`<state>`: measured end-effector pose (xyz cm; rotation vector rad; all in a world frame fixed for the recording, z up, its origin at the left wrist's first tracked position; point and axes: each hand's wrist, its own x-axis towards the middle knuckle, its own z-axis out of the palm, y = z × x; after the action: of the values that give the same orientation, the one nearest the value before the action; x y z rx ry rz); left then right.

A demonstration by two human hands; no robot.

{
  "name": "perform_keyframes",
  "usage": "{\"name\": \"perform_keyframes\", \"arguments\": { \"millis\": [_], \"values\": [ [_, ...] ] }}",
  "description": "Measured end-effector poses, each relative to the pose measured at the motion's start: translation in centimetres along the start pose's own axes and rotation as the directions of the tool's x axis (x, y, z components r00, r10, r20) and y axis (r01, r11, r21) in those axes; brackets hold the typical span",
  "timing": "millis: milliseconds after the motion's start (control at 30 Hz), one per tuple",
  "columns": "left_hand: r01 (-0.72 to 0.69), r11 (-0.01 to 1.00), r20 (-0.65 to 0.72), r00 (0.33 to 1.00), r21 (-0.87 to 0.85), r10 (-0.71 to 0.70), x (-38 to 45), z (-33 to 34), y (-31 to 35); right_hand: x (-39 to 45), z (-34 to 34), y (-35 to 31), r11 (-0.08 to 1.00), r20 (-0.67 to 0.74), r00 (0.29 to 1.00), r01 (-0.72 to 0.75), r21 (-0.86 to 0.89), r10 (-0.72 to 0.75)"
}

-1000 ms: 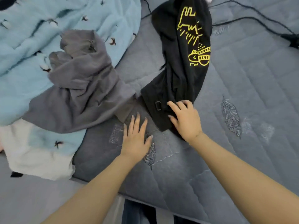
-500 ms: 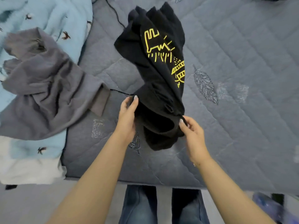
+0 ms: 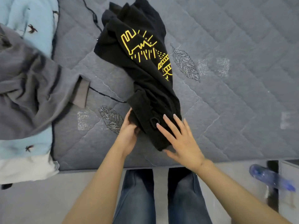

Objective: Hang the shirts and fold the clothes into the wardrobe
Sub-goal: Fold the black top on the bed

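Black garment [image 3: 145, 81], with yellow line print [image 3: 145, 50]: laid crumpled in the centre of the frame on a grey quilted mattress [image 3: 234, 94], running from upper centre down toward the lower centre. Its near end is bunched between the two hands; a belt-loop-like tab is seen there, though the garment type cannot be told for certain.

Left hand [image 3: 128, 128]: placed at the lower left edge of the garment's near end, fingers curled round the bunched cloth, which is gripped from the side.

Right hand [image 3: 181, 139]: set at the lower right of the same end, fingers spread wide and straight, laid flat over the black cloth; nothing is clasped in it. The garment lies under and above this hand in the frame.

Grey garment [image 3: 37, 94]: heaped at the left of the frame, one cuff pointed toward the centre, well apart from the hands.

Light blue blanket [image 3: 38, 18] with small dark bird motifs: spread at upper left and lower left, partly covered by the grey garment.

Black cable [image 3: 105, 96]: run across the mattress from the upper centre, passing under the black garment and out at its left side.

Blue jeans [image 3: 161, 199]: worn by the person, seen at bottom centre below the mattress edge.

Blue blurred object [image 3: 271, 178]: at lower right; its kind cannot be told.
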<state>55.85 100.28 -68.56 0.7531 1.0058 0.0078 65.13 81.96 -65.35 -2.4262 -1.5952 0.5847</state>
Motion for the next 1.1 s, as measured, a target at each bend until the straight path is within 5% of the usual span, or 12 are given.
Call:
{"name": "perform_keyframes", "arguments": {
  "millis": [167,267,333,367,433,567,667,833,1100],
  "values": [
    [-0.045,0.993,-0.086,0.995,0.110,0.055,0.0,0.8,1.2,1.2,1.2,-0.3,1.000,-0.229,0.973,-0.006,-0.027,0.000],
    [-0.093,0.968,-0.146,0.981,0.234,0.130,-1.2,0.4,2.5,2.0,-0.1,-1.6,0.925,-0.275,0.952,-0.020,0.378,0.132],
    [-0.170,0.922,-0.141,0.963,0.347,0.231,-2.6,-0.1,3.9,2.2,-2.3,-2.8,0.536,-0.168,0.865,-0.131,0.834,0.474],
    [-0.230,0.891,-0.115,0.948,0.391,0.296,-3.4,-0.3,4.9,2.3,-3.8,-3.1,0.294,-0.081,0.804,-0.120,0.948,0.589],
    [-0.332,0.812,-0.039,0.917,0.480,0.397,-5.1,-0.1,7.4,2.4,-7.0,-2.9,-0.009,0.038,0.720,-0.044,0.999,0.693],
    [-0.461,0.508,0.223,0.859,0.728,0.460,-8.1,2.7,14.1,1.0,-12.5,-1.3,-0.330,0.252,0.619,0.012,0.944,0.744],
    [-0.510,0.326,0.388,0.843,0.796,0.372,-9.7,7.3,19.1,-1.4,-15.7,1.1,-0.510,0.372,0.626,0.048,0.859,0.685],
    [-0.572,0.032,0.564,0.815,0.820,0.130,-8.6,19.5,23.0,-6.9,-19.1,7.9,-0.598,0.379,0.680,0.110,0.794,0.628],
    [-0.652,-0.416,0.641,0.744,0.633,-0.190,2.1,46.0,18.9,-16.1,-18.9,24.4,-0.627,0.432,0.557,0.219,0.747,0.709]
  ]
}}
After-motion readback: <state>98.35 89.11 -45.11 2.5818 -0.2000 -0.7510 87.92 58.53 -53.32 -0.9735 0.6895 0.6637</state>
